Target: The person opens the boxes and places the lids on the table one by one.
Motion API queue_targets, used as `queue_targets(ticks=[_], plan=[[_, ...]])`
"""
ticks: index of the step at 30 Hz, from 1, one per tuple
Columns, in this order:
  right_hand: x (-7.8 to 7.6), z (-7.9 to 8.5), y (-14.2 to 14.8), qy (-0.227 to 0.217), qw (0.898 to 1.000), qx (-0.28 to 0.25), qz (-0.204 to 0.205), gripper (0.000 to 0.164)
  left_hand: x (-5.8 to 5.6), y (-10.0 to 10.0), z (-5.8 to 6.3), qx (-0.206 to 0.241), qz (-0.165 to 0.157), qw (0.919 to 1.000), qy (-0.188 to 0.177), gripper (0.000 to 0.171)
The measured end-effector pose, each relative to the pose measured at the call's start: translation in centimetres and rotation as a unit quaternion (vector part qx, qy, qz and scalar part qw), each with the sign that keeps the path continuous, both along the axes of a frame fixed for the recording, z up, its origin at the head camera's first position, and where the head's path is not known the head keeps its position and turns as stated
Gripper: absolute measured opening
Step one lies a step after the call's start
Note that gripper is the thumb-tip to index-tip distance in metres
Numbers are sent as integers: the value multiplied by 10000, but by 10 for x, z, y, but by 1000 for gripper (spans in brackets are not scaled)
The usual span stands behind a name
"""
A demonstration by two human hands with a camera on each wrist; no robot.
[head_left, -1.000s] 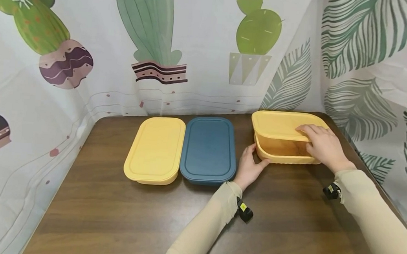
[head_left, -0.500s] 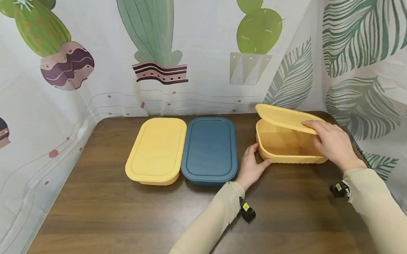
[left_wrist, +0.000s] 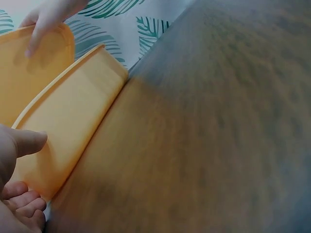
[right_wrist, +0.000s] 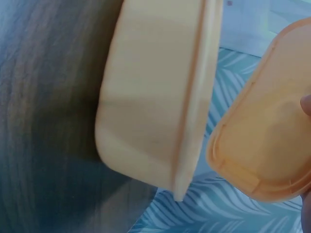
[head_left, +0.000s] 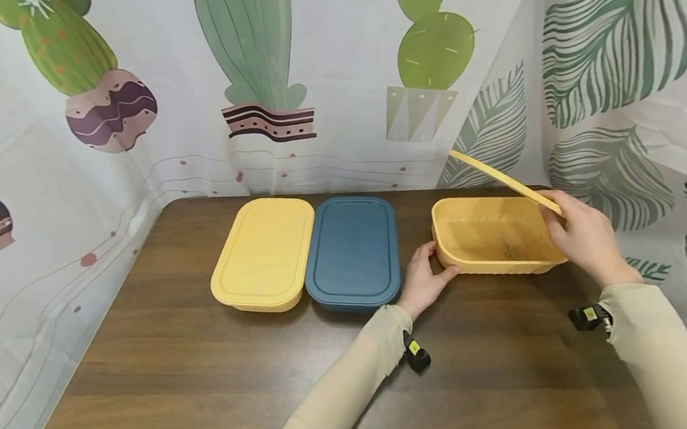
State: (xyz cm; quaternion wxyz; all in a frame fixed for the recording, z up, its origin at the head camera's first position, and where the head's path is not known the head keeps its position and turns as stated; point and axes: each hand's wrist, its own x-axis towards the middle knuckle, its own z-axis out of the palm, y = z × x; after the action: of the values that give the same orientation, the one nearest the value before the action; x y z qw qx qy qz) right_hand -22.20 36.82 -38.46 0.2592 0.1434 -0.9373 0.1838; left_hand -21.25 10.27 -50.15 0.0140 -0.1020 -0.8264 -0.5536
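On the right of the table in the head view stands a lidless yellow food container (head_left: 498, 268), its inside showing a few small dark marks. My left hand (head_left: 424, 284) holds its near left corner, thumb against the front wall and fingers at the left end. Above the container, my right hand (head_left: 587, 239) pinches a yellow lid (head_left: 501, 178) by its right end. The lid is tilted, its left end higher, and looks nearly edge-on from the head. In the right wrist view the lid's underside (right_wrist: 265, 131) shows, apart from the container wall (right_wrist: 146, 97).
Left of my left hand stands a blue lidded container (head_left: 354, 252), with a yellow lidded container (head_left: 264, 252) close beside it. The wooden table (head_left: 201, 371) ends at a printed cloth (head_left: 353, 75) behind. A second cloth face rises along the right edge.
The right hand has lifted the yellow lid off the container and raised it, moving slightly right and tilting it up. The left hand keeps its place at the corner.
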Motion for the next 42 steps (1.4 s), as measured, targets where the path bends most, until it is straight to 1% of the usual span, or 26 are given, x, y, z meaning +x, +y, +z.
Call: queue_targets(ticks=[3, 6, 9, 13, 19, 23, 26, 31, 38, 42], plan=[[2, 3, -3, -163, 9991, -378, -42, 27, -1, -1, 1, -9, 5, 10000, -13, 67], [3, 2, -7, -296, 9971, -706, 14, 27, -1, -2, 1, -31, 2, 10000, -30, 67], [1, -4, -11, -382, 9949, -931, 118, 28, -1, -2, 2, -95, -21, 9999, -40, 68], [-3, -13, -17, -481, 9926, -1078, 269, 28, -2, -1, 2, -170, -10, 9999, 8, 67], [-7, -27, -26, -662, 9912, -1025, 516, 30, -1, 2, 2, -166, 56, 9998, 113, 59], [-10, -35, -33, -635, 9926, -843, 597, 27, -1, 3, 2, -223, 90, 9996, 174, 58], [-12, -37, -37, -557, 9935, -781, 612, 25, -1, 4, 3, -235, 101, 9996, 150, 59], [-17, -38, -41, -479, 9934, -857, 592, 22, -1, 4, 4, -209, 83, 9997, 39, 60], [-28, -44, -46, -614, 9902, -1059, 679, 23, 0, 4, 3, -172, 94, 9998, -27, 60], [-33, -42, -50, -640, 9889, -1077, 794, 22, -1, 5, 1, -161, 130, 9998, -8, 59]])
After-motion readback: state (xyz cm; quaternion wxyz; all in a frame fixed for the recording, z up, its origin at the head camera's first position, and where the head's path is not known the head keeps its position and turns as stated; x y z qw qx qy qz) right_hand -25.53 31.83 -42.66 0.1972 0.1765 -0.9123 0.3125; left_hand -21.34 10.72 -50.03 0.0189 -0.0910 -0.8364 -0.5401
